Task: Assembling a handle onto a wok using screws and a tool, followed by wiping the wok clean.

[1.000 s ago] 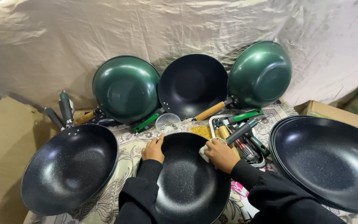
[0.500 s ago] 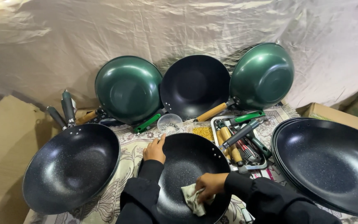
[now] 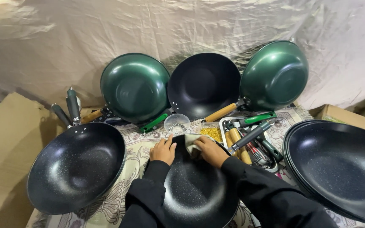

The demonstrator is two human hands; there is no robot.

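Hands on black wok [image 3: 195, 194] atop patterned cloth [image 3: 138, 145]: left hand [image 3: 163, 150] gripping rim, right hand [image 3: 210, 151] clutching rag [image 3: 191, 141].

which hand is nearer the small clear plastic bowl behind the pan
Left. The left hand grips the pan rim just below the small clear plastic bowl; the right hand sits farther right, pressing a cloth.

wok [image 3: 197, 194]: black, speckled | rag [image 3: 192, 142]: pale | rear woks [image 3: 135, 86]: green | floor cloth [image 3: 138, 145]: cream, floral print

Two green woks [image 3: 135, 86], black wok [image 3: 203, 84], tray of handles [image 3: 250, 141], small clear bowl [image 3: 176, 123], cardboard box [image 3: 345, 116]
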